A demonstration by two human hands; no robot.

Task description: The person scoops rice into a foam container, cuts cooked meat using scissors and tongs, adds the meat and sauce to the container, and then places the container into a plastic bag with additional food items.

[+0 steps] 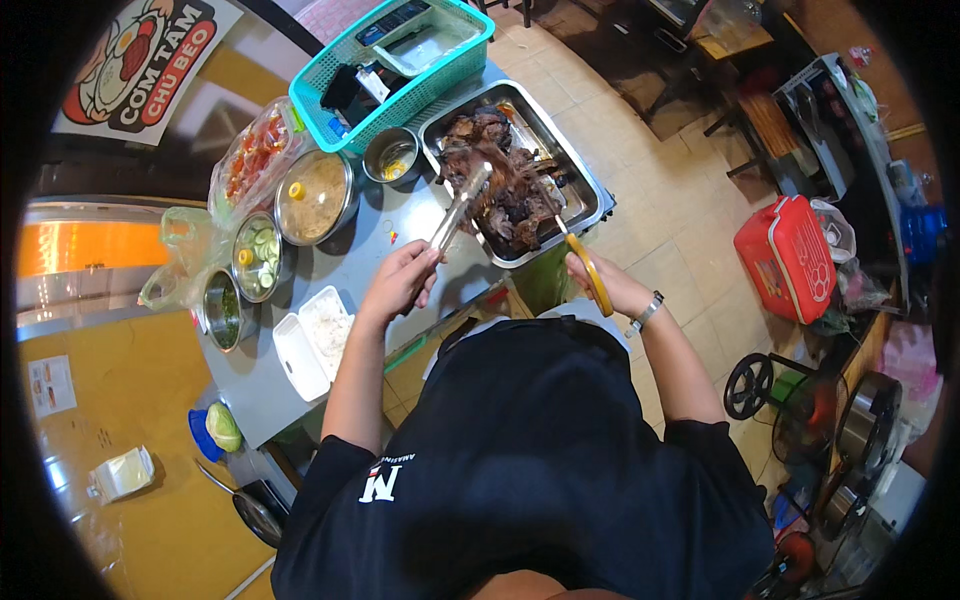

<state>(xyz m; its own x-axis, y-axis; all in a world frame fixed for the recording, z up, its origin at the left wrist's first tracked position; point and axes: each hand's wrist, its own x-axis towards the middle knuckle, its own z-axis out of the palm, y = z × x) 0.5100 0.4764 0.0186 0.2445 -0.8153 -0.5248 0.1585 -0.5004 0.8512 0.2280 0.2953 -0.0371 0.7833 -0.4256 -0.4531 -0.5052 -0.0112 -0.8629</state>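
A steel tray (592, 176) on the grey table holds a heap of dark grilled meat (495, 180). My left hand (401, 281) grips metal tongs (461, 206), whose tips rest on the meat. In my right hand (611, 285) are scissors with yellow handles (592, 274); their blades reach into the meat at the tray's near right side, partly hidden there. Left of my left forearm lies an open white foam box (300, 356) with white rice (328, 334) in one half.
Along the table's far left stand a bowl of chopped greens (228, 311), lidded bowls of sliced cucumber (264, 259) and brownish food (319, 199), and a small steel bowl (391, 156). A turquoise basket (420, 86) stands behind the tray. A red cooler (784, 259) is at right.
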